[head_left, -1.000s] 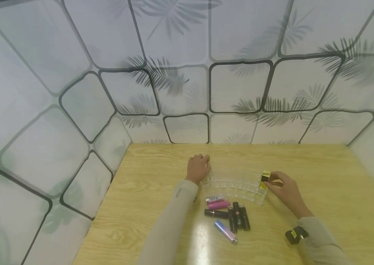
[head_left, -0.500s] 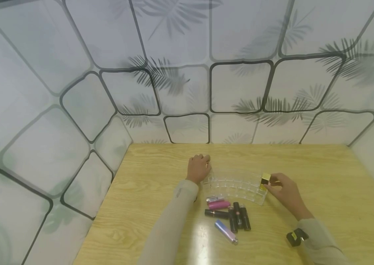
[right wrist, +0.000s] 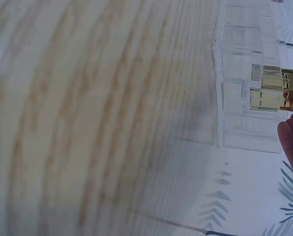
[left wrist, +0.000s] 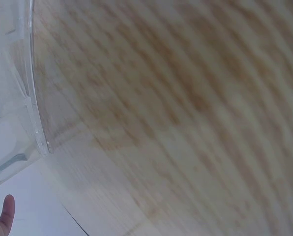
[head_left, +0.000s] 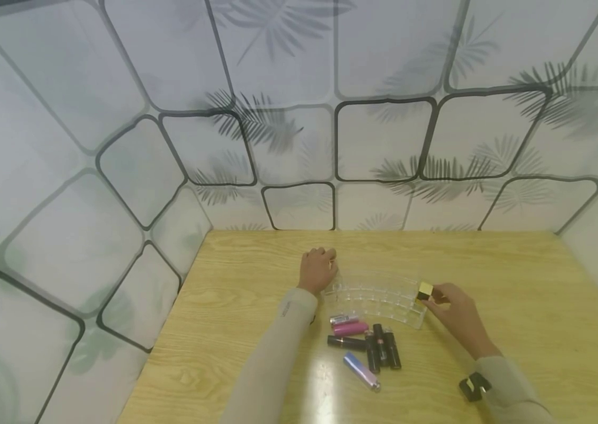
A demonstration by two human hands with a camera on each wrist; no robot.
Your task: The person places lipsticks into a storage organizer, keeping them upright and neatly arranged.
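A clear tiered lipstick organizer (head_left: 375, 297) stands on the table, its stepped compartments facing the person. My left hand (head_left: 318, 270) grips its far left corner; in the left wrist view, fingertips (left wrist: 7, 215) show beside the clear panel (left wrist: 33, 98). My right hand (head_left: 455, 309) pinches a square gold-and-black lipstick (head_left: 425, 290) upright at the organizer's right end. In the right wrist view, gold sections (right wrist: 266, 100) sit among the clear walls; whether they are one lipstick or two I cannot tell. The lipstick's lower end is partly hidden.
In front of the organizer lie a silver tube (head_left: 344, 319), a pink tube (head_left: 351, 328), several black lipsticks (head_left: 373, 351) and a blue-to-pink tube (head_left: 361, 371). Behind the wooden table (head_left: 225, 306) rises a patterned wall (head_left: 299, 147).
The right hand has moved slightly down with the lipstick, which sits lower at the organizer's right end. My left hand stays at the corner, and the loose tubes have not moved.
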